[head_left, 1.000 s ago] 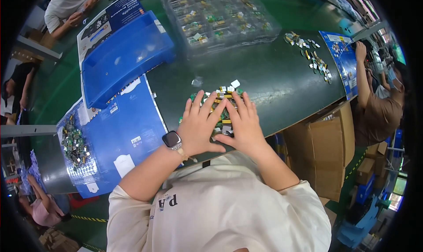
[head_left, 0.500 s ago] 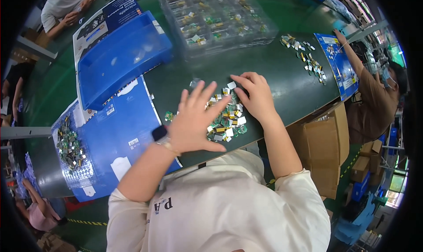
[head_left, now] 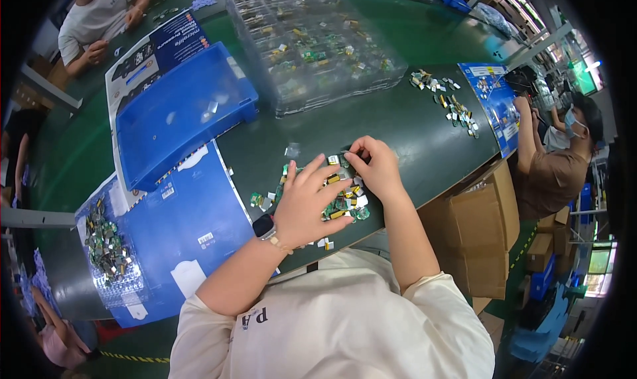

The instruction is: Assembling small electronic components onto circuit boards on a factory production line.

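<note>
A loose pile of small circuit boards (head_left: 357, 205), green with white and yellow-gold parts, lies on the dark green table in front of me. My left hand (head_left: 302, 203) is spread flat over the left side of the pile, fingers apart, and hides part of it. At the pile's far right edge, my right hand (head_left: 377, 170) has thumb and forefinger pinched together. A small dark bit shows at those fingertips, too little to name. A few stray boards (head_left: 264, 200) lie left of my left hand, and a small clear plastic piece (head_left: 292, 151) sits beyond it.
A blue bin (head_left: 162, 130) rests on printed cardboard at left. Beside it, more boards (head_left: 106, 243) lie on a clear tray. Stacked clear trays (head_left: 312, 100) filled with boards stand at the back. More boards (head_left: 458, 110) lie at right, near a co-worker (head_left: 557, 170) and a cardboard box (head_left: 468, 236).
My right hand's fingers have gone from apart to a pinch at the pile's far edge. My left hand has settled lower onto the boards. The co-worker's arm at right has drawn back.
</note>
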### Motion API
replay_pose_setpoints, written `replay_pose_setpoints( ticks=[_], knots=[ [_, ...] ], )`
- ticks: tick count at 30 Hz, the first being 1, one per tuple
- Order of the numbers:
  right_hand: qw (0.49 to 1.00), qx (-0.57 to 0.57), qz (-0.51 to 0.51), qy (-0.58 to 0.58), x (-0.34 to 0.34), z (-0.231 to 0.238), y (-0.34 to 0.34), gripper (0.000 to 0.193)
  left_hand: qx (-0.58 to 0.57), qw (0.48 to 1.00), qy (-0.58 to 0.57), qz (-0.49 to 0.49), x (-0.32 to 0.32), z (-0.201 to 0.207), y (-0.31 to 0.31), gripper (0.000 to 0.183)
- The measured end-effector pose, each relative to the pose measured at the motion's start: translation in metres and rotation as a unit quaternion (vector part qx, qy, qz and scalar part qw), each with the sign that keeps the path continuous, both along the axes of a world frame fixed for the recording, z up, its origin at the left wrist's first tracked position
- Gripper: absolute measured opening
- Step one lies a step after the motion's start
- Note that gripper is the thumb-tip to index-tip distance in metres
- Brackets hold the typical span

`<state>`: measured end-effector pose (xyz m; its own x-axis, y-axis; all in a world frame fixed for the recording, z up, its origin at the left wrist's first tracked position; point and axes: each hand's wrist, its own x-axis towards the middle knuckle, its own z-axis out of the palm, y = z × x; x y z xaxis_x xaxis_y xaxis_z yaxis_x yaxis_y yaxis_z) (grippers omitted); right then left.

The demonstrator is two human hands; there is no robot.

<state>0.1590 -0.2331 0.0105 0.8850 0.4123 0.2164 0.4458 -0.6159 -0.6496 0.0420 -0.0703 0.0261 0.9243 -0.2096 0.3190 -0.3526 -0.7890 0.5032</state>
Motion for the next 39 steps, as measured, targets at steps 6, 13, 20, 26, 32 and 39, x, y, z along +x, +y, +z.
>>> replay_pose_setpoints(
  ticks=[6, 13, 20, 26, 32, 39],
  knots=[
    [0.937, 0.311, 0.027, 0.156, -0.004, 0.008, 0.005, 0.009, -0.287, 0.951, 0.075, 0.083, 0.007, -0.010, 0.022, 0.018],
    [0.955, 0.170, 0.206, -0.130, -0.011, 0.048, 0.040, 0.020, -0.499, 0.856, 0.103, 0.087, 0.012, 0.006, 0.025, 0.015],
    [0.927, 0.187, 0.314, -0.083, -0.006, 0.061, 0.066, 0.024, -0.620, 0.759, 0.175, 0.091, 0.005, 0.034, 0.049, 0.010],
    [0.900, 0.200, 0.377, 0.089, 0.013, 0.039, 0.122, 0.039, -0.673, 0.717, 0.168, 0.063, -0.011, 0.042, 0.112, 0.019],
    [0.922, -0.125, 0.344, -0.126, -0.023, 0.019, 0.177, 0.035, -0.825, 0.562, -0.058, 0.005, -0.014, -0.011, 0.163, 0.030],
    [0.927, -0.141, 0.342, -0.061, -0.017, 0.013, 0.182, 0.018, -0.820, 0.569, -0.064, 0.022, -0.008, -0.023, 0.174, 0.028]
  ],
)
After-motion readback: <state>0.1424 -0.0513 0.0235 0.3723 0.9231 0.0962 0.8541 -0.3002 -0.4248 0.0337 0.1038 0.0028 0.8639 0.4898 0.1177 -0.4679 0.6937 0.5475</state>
